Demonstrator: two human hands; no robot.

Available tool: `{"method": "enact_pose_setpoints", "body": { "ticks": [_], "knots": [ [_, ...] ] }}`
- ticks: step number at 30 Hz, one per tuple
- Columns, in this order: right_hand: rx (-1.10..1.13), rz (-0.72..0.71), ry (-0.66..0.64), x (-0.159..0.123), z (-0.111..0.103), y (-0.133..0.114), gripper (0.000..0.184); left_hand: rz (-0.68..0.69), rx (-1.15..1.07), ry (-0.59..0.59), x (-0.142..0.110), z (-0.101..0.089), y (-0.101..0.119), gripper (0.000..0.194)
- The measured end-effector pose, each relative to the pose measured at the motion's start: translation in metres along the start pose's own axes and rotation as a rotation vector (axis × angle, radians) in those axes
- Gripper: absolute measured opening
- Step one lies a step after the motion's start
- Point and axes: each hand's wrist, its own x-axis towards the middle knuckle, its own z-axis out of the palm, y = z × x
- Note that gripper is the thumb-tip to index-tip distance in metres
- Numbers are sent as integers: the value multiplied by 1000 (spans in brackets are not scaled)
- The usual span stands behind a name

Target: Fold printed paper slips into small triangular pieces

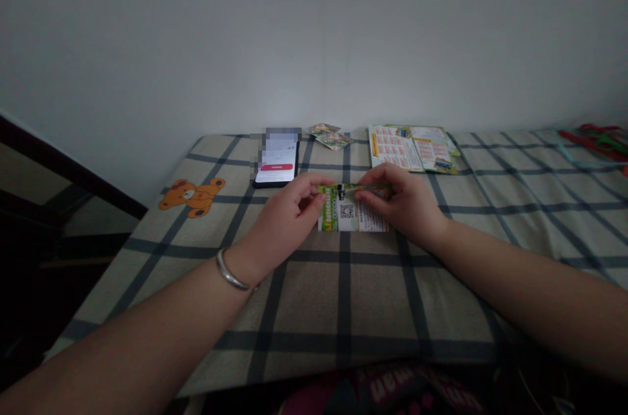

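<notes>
A printed leaflet [347, 213], green and white with a QR code, is held between both hands just above the checked tablecloth. My left hand [299, 202] pinches its left edge between thumb and fingers; a silver bangle circles that wrist. At its upper right part, my right hand [397, 199] is closed on the paper with thumb and forefinger. The leaflet's top edge looks bent or folded, and the fingers cover some of it. Beyond the left hand lies a phone [277, 160] with a lit screen.
Two small colourful paper pieces [333, 139] lie by the wall. Larger printed sheets [412, 148] rest to their right. Red and green items [601, 143] are at the far right. A bear-shaped picture [192, 197] is on the tablecloth [304, 310] near its left edge.
</notes>
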Motion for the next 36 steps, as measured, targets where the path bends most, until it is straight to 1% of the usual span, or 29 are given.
{"method": "enact_pose_setpoints", "body": {
  "ticks": [3, 8, 12, 14, 16, 20, 25, 28, 33, 36],
  "knots": [
    [-4, 7, 11, -1, 1, -1, 16, 1, 9, 5, -1, 1, 3, 23],
    [11, 8, 1, -2, 2, -3, 18, 12, 17, 66, 0, 3, 5, 23],
    [8, 47, -77, -3, 2, 0, 21, -27, 20, 103, 3, 2, 1, 24],
    [44, 77, -118, -2, 2, 3, 25, -48, -8, 116, 5, 1, -1, 24],
    [111, 104, -125, -2, 2, 6, 27, -69, -48, 118, 7, 1, -4, 23],
    [196, 102, -72, 0, 5, 8, 21, -68, -76, 102, 7, 2, -5, 23],
    [171, 84, 8, 0, 6, 5, 14, -22, -25, 72, 5, 4, -2, 26],
    [173, 83, 46, 0, 6, 4, 11, -33, -18, 51, 4, 4, 0, 29],
    [221, 129, 80, 0, 7, 3, 17, -75, -160, 9, 5, 5, 1, 26],
    [236, 151, 75, 0, 8, 3, 25, -88, -192, 43, 5, 6, 1, 26]
  ]
}}
